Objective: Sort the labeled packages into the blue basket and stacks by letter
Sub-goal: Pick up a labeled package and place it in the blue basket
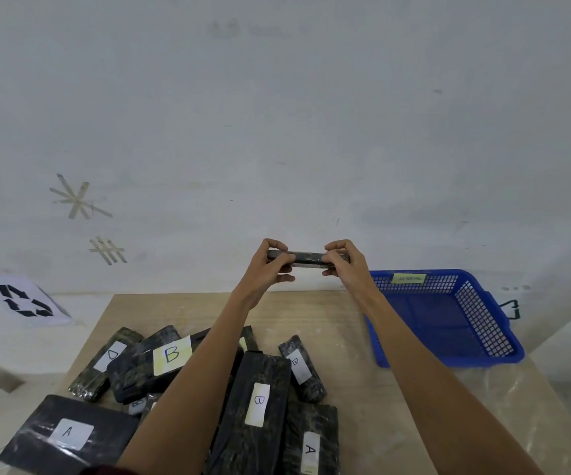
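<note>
The left arm and right arm are bare from the wrist down to the lower edge of view. The left hand and right hand are bare too. A sliver of dark red cloth shows beside the left arm at the bottom edge; whether it is sleeve or shirt is unclear.

— Packages?
— Wrapped in black film, glossy and wrinkled. Matt paper labels.
— Blue basket, far right?
— Moulded plastic mesh, slight sheen.
— Table?
— Pale wood grain, matt; shinier near right.
— Wall?
— Matt paint, scuffed.
</note>
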### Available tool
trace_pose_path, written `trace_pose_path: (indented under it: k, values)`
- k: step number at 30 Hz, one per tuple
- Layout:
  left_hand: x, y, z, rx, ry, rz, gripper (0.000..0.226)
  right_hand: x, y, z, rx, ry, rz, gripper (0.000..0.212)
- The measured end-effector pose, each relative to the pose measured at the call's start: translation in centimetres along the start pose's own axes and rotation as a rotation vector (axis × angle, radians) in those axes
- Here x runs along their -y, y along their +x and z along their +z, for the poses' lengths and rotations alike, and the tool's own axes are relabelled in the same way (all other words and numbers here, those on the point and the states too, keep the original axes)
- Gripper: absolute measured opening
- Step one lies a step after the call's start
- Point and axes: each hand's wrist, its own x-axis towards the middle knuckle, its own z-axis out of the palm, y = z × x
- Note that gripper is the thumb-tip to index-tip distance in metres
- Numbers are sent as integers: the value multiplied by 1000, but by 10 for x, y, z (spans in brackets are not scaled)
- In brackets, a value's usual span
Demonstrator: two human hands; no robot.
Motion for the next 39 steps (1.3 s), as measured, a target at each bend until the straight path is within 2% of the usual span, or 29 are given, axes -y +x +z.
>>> trace_pose_path:
  k: [4,10,18,27,30,34,39]
  values:
    - [4,-2,-2,15,8,27,16,-5,-7,-5,58,-23,10,16]
    - [5,-5,5,57,-153,-22,19,-1,-9,-1,-14,40,-79,4]
    - [-2,-3,14,-18,-127,74,16,4,-5,1,-27,28,-110,3]
    - [-8,3,15,-47,-72,93,15,6,-2,2,-69,17,-118,4]
    - [-6,5,14,-62,-60,118,15,8,0,0,-30,43,-36,16]
    - [-3,7,9,-76,-2,164,20,17,2,-1,49,123,215,28]
    - [-7,8,6,-61,-2,125,28,22,2,0,82,268,222,34]
